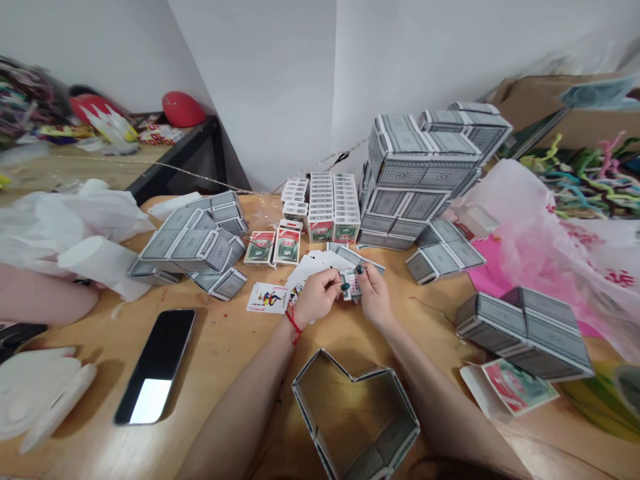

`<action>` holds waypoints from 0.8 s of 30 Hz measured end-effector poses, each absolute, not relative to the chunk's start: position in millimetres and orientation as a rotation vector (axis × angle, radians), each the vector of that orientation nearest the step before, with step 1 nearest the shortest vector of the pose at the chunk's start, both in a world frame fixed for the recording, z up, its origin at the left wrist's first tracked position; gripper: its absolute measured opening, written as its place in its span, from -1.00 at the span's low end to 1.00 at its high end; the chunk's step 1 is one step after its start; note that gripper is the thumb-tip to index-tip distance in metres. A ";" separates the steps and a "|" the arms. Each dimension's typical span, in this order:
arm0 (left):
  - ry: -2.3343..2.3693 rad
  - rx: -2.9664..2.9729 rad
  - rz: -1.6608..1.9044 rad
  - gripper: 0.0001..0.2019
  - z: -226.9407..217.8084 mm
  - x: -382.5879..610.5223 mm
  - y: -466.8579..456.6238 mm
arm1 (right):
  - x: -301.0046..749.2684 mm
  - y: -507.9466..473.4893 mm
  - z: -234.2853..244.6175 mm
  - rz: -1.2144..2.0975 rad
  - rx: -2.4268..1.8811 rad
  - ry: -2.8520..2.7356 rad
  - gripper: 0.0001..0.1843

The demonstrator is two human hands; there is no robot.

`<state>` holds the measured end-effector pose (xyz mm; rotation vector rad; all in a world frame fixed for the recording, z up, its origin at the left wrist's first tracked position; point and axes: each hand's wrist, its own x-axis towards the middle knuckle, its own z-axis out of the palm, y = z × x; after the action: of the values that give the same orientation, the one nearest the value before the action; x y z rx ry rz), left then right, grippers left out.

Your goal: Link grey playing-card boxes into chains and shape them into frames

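Heart frame: a heart-shaped frame (400, 437) built of grey-backed cards lies open on the worktop (225, 347), nearest the person, between the two forearms.
Phone: a dark smartphone (156, 365) lies flat to the left, well apart from the hands.
Left hand: the left hand (315, 297), with a red string bracelet (293, 319) at the wrist, is closed, thumb and fingertips pinching one end of a small playing card (351, 283).
Right hand: the right hand (374, 297) pinches the other end of the same card, fingers curled in; the two hands nearly touch.
Card's place: held just above the worktop, beyond the heart frame and over a loose spread of cards (313, 263); a joker card (267, 297) lies face up just left of the left hand.
Step in hand: by the look of the grip, the card is being folded or creased between both hands.
What it calls for: a firm, even pinch at both ends so the crease runs straight.
Right side: a block of folded cards (525, 330) sits near a torn deck wrapper (515, 387).
Left side: a heap of folded card units (193, 243).
Farther back: rows of boxed decks (323, 203) and a tall stack of card blocks (415, 173) by the wall.
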<state>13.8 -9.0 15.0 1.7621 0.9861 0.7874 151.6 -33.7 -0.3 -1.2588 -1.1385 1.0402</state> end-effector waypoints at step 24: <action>1.182 2.026 0.851 -0.80 7.7 19.8 -10.9 | 154.2 -28.6 -6.9 0.955 -1.339 -1.228 -0.73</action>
<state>19.8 -10.9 7.7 2.0259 1.1823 0.8513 154.2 -28.6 -6.9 -1.3390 -1.2277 0.9554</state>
